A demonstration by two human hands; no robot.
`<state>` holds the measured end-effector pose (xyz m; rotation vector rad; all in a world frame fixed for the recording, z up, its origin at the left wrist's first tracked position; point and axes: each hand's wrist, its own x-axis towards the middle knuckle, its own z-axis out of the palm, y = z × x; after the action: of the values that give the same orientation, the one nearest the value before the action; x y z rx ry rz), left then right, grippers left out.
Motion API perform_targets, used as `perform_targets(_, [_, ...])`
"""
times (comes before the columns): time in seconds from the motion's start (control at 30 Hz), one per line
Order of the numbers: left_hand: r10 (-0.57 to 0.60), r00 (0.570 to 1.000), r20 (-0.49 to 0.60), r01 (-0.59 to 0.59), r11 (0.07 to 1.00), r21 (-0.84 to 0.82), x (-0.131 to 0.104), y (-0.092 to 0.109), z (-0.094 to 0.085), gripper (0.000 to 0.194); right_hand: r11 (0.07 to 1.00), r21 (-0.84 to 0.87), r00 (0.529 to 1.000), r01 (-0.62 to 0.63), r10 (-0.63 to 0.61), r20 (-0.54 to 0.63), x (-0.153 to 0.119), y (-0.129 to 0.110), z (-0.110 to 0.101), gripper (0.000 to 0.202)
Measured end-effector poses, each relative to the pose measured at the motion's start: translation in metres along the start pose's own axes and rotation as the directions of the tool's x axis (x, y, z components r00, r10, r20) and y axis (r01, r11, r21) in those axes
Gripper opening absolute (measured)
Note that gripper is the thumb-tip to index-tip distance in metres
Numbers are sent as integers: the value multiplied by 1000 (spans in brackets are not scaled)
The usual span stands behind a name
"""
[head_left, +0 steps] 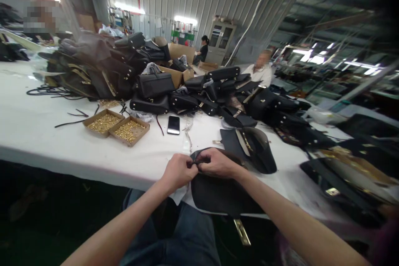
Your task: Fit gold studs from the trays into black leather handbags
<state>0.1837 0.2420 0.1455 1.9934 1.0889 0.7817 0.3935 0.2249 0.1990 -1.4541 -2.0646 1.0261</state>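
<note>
Left hand [179, 170] and right hand [218, 163] pinched the black bag [221, 194] in a narrow grip. Its gold clasp [242, 232] overhung the counter [93, 153].

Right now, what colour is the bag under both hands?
The bag is black, best seen in head view.

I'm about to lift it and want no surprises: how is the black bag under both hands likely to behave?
The black bag is probably semi-stiff, as its broad panel lies flat with a smooth outline. Its gold clasp hangs past the edge of the white table, so it may swing or knock the edge when lifted.
</note>
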Motion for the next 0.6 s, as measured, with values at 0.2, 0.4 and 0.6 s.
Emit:
perform_targets(0.2, [-82,997,-11,81,996,-33,5,1,1,22,997,-77,999,1,2,38,5,-7,-2,24])
perform_targets(0.4, [-93,996,13,92,995,41,-5,4,3,28,989,-146,997,21,-10,75,11,-5,0,21])
perform_targets(0.6, [-101,993,-56,100,994,-35,-9,-3,9,30,930,-357,964,90,9,268,22,-30,-26,18])
